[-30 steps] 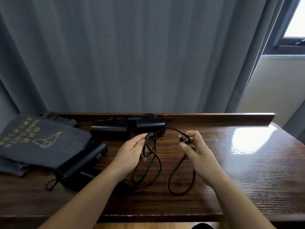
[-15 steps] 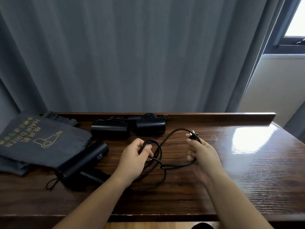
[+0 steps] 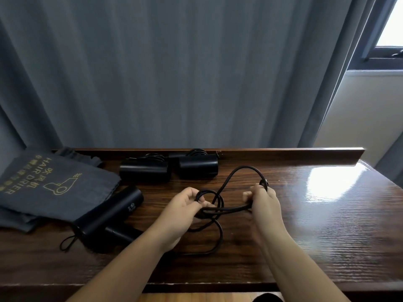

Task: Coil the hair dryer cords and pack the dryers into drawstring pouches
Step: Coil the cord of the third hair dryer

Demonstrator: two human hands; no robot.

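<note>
A black hair dryer (image 3: 109, 216) lies on the dark wooden table (image 3: 327, 225), left of my hands, its handle pointing toward me. Its black cord (image 3: 239, 171) runs between both hands. My left hand (image 3: 185, 210) pinches a small coil of cord loops. My right hand (image 3: 265, 202) grips the plug end, with a loop arching up and back toward the coil. A slack loop lies on the table below my hands. Grey drawstring pouches (image 3: 54, 186) printed "HAIR DRIER" lie at the far left.
Two more black dryers (image 3: 145, 171) (image 3: 198, 165) with coiled cords sit by the raised back ledge (image 3: 283, 152). A thin drawstring loop (image 3: 68, 243) trails near the front left. Grey curtains (image 3: 174, 73) hang behind; a window is at the upper right.
My hands have closed the cord into tighter loops. The right hand lifted the plug end higher and pulled a strand taut toward the coil in the left hand.
</note>
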